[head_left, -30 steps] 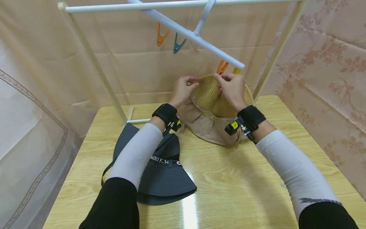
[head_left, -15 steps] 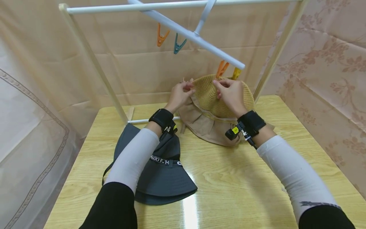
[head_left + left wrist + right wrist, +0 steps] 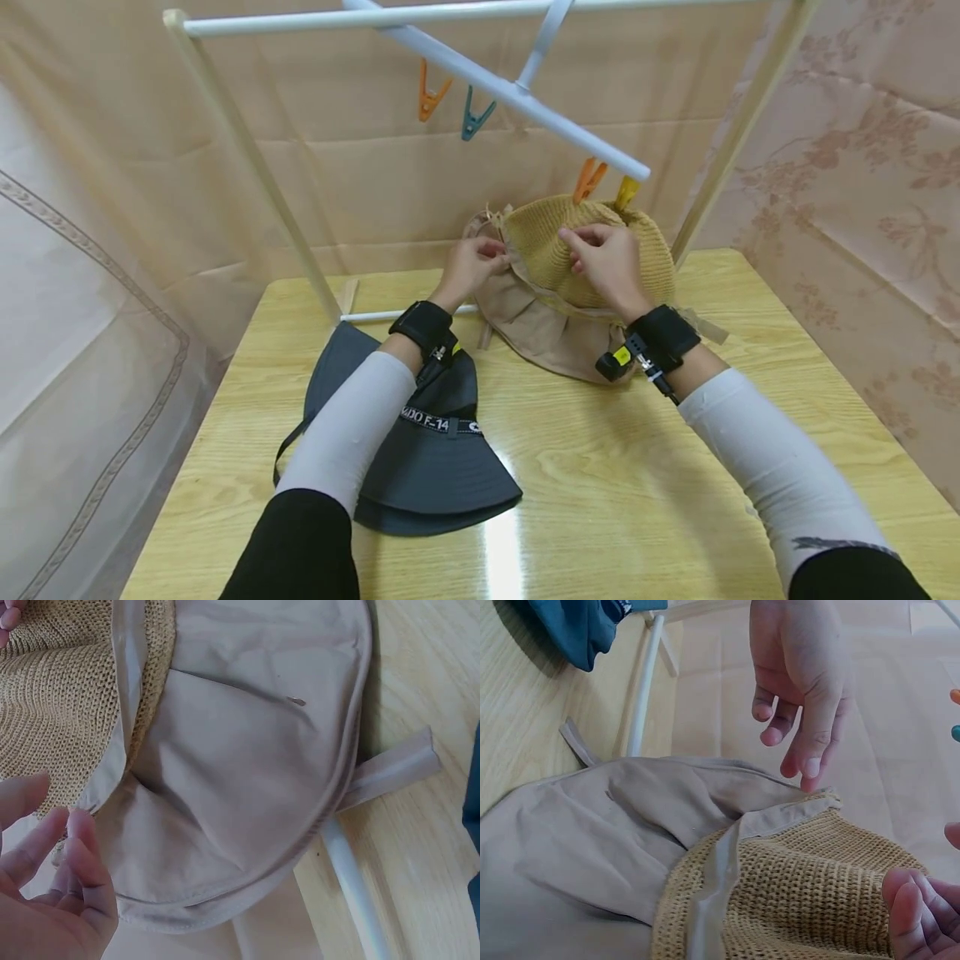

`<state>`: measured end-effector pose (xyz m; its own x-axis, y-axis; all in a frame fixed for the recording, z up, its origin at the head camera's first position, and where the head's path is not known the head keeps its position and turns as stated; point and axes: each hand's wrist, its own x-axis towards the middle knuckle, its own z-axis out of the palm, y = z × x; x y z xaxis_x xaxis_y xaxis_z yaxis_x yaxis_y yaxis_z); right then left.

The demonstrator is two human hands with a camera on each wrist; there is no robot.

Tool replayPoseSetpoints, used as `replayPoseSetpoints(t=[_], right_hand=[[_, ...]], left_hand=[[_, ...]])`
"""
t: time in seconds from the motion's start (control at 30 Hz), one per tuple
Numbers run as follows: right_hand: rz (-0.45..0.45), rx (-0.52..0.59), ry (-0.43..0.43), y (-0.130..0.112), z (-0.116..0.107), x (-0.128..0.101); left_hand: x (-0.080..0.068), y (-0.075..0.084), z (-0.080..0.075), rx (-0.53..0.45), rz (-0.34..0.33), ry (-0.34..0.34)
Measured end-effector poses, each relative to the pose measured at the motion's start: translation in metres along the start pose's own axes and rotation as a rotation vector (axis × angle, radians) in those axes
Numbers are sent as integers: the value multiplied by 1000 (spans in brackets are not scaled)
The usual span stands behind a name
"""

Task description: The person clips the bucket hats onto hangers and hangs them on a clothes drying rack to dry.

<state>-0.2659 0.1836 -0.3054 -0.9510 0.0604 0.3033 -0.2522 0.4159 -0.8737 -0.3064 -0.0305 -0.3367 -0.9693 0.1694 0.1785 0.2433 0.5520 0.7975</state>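
I see my left hand (image 3: 471, 265) loosely open, its fingertips just off the brim of the tan woven straw hat with beige cloth flap (image 3: 558, 283), which rests on the wooden surface (image 3: 637, 467). My right hand (image 3: 606, 260), fingers bent, touches the crown without a firm grip. With neither hand holding it, I judge the hat could flop.

Head view high over table (image 3: 600, 467); wrist views close, sharing hat (image 3: 247, 772).
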Motion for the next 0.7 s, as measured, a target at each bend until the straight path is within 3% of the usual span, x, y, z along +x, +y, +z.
replayPoseSetpoints(t=[0.7], right_hand=[[-21,-50,-86,10,12,-18]], left_hand=[[-14,-23,-8,107,-32,-73]])
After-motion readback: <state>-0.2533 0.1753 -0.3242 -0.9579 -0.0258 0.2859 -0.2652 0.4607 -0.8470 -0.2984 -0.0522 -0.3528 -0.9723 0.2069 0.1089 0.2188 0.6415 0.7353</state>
